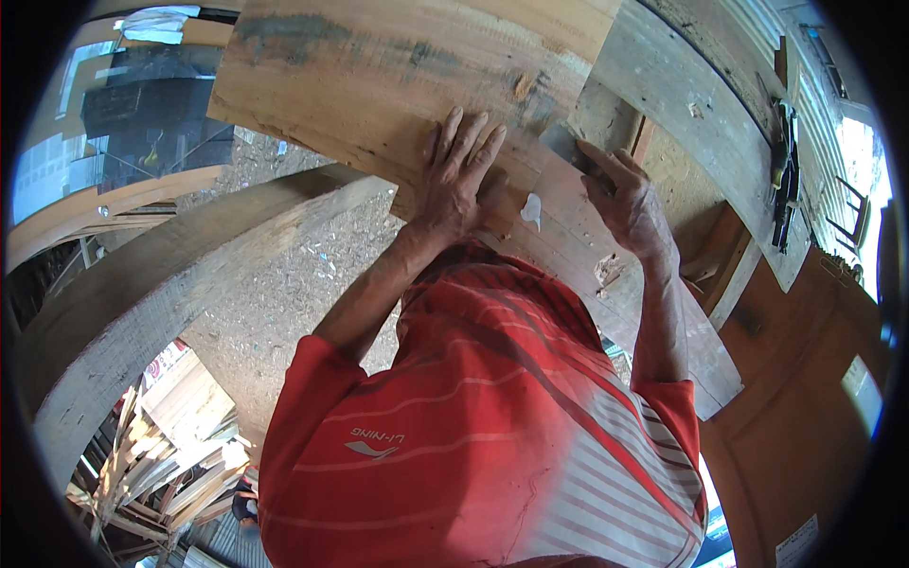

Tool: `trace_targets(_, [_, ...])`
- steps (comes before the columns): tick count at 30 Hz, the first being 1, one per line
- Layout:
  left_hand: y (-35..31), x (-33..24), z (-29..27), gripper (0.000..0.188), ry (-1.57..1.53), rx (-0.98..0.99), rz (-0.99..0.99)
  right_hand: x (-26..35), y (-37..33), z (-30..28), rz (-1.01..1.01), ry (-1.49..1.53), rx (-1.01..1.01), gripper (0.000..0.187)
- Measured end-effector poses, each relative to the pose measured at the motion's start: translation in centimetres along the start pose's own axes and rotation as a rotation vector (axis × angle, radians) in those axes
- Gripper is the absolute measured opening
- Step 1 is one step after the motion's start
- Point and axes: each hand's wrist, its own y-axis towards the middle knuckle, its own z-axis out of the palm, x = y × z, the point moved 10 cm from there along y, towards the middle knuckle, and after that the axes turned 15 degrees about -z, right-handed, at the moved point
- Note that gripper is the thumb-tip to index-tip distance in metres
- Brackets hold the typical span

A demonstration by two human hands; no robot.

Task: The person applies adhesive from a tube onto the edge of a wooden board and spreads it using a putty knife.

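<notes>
My left hand (458,180) lies palm down with spread fingers on a wide wooden board (379,90), close to its near edge. To the right, my right hand (630,204) is closed around a scraper (562,144), its flat grey blade resting by the board's right edge. The handle is hidden inside the fingers. Beneath runs a paler plank (653,312) with a dark-edged knot hole. Between my hands a small whitish patch (532,212) shows on the wood.
A long thick beam (189,256) slants across the left side above a ground strewn with shavings. Wood offcuts (189,417) are heaped at lower left. Dark tools (784,175) lie on a grey plank (691,95) at right. A brown panel (795,379) stands at lower right.
</notes>
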Motion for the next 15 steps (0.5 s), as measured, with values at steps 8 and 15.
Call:
trace_targets(8, [4.7, 0.0, -0.3, 0.058, 0.029, -0.070, -0.014, 1.0, 1.7, -0.3, -0.024, -0.094, -0.074, 0.040])
trace_targets(15, [8.5, 0.9, 0.8, 0.052, 0.065, -0.032, 0.085, 2.2, 2.6, 1.3, -0.064, -0.137, -0.098, 0.033])
